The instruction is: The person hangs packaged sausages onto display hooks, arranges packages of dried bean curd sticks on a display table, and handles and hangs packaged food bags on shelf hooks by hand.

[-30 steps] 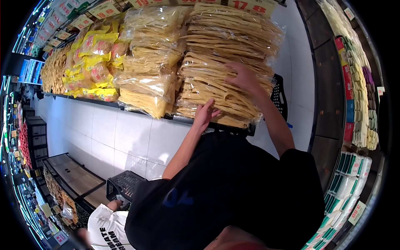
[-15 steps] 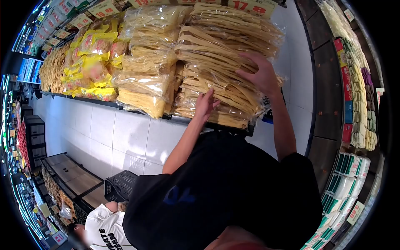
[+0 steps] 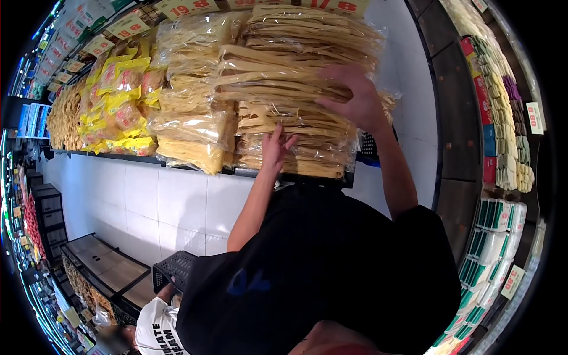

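Observation:
Clear bags of long, pale yellow dried sticks (image 3: 313, 35) lie stacked on a display stand. My right hand (image 3: 355, 97) is at the right part of one upper bag (image 3: 266, 74), thumb and fingers apart around its side; whether it grips the plastic is hard to tell. That bag lies slanted and juts out to the left over its neighbours. My left hand (image 3: 277, 148) rests with fingers spread on the front bags (image 3: 310, 148), below the slanted one, and holds nothing.
Left of the stack are more bagged sticks (image 3: 192, 112) and yellow packets (image 3: 124, 112). Price signs (image 3: 186, 7) line the back. Behind at lower left, a person in a white shirt (image 3: 157, 325) is beside a black basket (image 3: 171, 269). Shelves (image 3: 455, 106) stand at right.
The upper bag has shifted left and slanted, with my right hand moving along its right side. My left hand stays on the front bags. The whole view has shifted slightly.

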`<state>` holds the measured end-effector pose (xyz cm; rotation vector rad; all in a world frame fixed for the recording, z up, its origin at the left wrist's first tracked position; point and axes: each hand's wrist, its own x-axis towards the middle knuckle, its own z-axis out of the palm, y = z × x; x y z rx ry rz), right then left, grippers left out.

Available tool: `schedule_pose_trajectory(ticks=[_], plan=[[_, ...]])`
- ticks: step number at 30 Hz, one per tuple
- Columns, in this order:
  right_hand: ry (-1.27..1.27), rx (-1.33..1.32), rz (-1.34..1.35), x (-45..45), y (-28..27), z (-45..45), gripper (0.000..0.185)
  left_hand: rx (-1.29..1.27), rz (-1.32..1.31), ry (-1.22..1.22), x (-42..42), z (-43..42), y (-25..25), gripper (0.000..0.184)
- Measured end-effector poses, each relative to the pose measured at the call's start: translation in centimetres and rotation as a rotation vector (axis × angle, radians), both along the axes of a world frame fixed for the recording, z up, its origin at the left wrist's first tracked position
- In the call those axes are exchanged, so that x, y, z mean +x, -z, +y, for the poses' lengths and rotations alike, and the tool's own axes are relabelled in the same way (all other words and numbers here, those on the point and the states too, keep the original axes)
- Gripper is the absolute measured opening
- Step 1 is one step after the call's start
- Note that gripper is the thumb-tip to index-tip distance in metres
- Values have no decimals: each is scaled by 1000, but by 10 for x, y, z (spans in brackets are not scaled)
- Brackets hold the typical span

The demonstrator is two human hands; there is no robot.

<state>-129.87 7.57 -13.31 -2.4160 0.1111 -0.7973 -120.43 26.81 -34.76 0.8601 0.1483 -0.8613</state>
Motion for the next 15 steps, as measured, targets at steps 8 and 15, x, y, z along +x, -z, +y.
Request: schedule_pose_trajectory(ticks=[8, 15], plan=[[-6, -90, 181, 18, 122, 17, 49, 200, -125, 266, 17, 15, -5, 32], [24, -122, 342, 17, 125, 23, 56, 395, -255, 339, 28, 27, 5, 31]])
